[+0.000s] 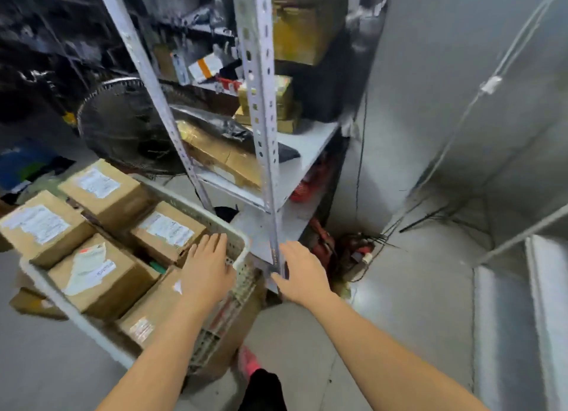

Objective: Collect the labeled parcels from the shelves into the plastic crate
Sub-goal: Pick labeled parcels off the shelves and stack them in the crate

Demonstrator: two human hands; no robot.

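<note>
Metal shelving rack (258, 103) stands ahead, brown boxes on its shelves. Plastic crate (242, 277) sits just left of it, holding several labeled parcels (167, 229). Left hand (207, 272): palm down, fingers straight over the crate's rim, gripping nothing. Right hand (302, 272): fingers extended at the rack's upright, empty.

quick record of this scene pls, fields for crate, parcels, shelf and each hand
crate: pale plastic, left of the shelf unit
in crate: at least five labelled cardboard parcels
on shelf: brown parcel lying on a middle shelf
left hand: open, flat over the crate's near corner
right hand: open, fingers straight, at the shelf post's foot
</note>
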